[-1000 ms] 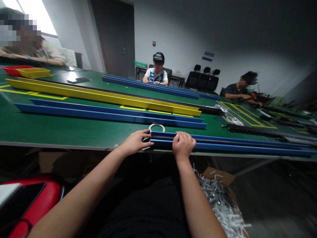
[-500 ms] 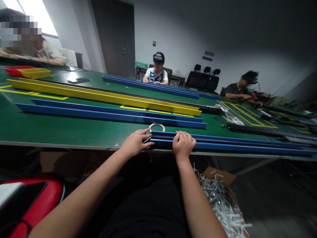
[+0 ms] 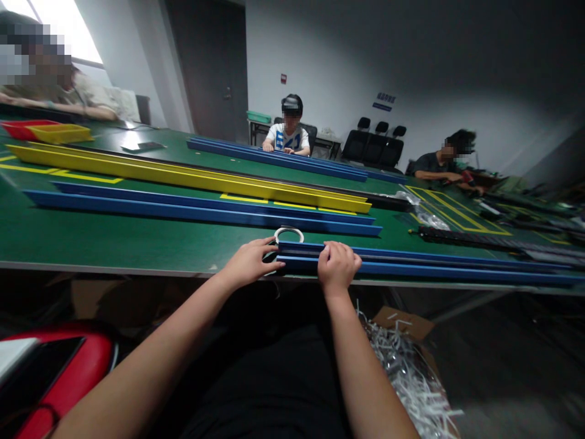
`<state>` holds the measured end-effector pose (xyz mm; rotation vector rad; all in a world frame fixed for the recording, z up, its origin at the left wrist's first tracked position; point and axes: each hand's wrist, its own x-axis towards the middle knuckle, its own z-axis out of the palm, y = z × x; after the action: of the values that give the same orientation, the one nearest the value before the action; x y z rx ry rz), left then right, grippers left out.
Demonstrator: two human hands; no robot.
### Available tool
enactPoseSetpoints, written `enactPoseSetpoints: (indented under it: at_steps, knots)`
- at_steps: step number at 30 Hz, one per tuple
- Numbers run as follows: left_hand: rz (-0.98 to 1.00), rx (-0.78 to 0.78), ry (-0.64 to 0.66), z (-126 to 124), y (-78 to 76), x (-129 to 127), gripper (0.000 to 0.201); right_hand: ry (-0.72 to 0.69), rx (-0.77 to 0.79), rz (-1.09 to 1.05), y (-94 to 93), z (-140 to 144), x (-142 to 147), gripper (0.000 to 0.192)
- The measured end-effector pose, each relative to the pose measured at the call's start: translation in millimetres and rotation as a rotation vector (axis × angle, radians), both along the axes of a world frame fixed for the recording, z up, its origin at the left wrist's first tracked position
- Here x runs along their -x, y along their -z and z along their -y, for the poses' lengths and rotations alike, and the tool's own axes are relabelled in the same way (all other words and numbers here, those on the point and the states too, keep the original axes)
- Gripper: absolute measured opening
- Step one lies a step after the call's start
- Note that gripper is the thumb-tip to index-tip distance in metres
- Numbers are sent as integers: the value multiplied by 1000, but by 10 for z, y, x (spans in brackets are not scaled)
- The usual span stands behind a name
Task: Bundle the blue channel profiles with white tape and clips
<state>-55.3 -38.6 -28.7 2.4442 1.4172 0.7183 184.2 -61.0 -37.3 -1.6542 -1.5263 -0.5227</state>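
Your right hand [image 3: 338,266] is clenching the blue rail [image 3: 434,268] near its left end, lower centre; rail's far end is running off frame right. Left hand [image 3: 249,262], fingers extended, is covering that end; contact is unclear.

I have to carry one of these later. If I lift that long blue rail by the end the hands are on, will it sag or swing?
The blue rail is very long and thin, so lifted at one end it would probably droop and swing. The right hand wraps it easily, suggesting a light section. Its flat sides make rolling unlikely; the left hand rests at its end.
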Motion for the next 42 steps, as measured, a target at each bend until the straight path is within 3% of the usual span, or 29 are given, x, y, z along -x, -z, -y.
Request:
enactPoseSetpoints:
  at_steps: [6, 11, 22, 34, 39, 42]
  knots:
    - [53, 44, 30, -23, 2, 25, 47, -11, 1, -11, -2, 6, 1, 31]
    - [117, -32, 6, 7, 36, 27, 55, -17, 0, -13, 13, -1, -6, 30]
    - [1, -51, -7, 43, 6, -10, 57, -20, 0, -19, -6, 12, 1, 30]
    - [20, 18, 12, -2, -7, 16, 53, -6, 10, -12, 11, -4, -6, 30]
    - [37, -10, -3, 21, -9, 13, 56, 3, 65, 10, -40, 8, -2, 32]
    - [22, -21, -6, 17, 9, 3, 59, -62, 144, 92, -119, 31, -6, 37]
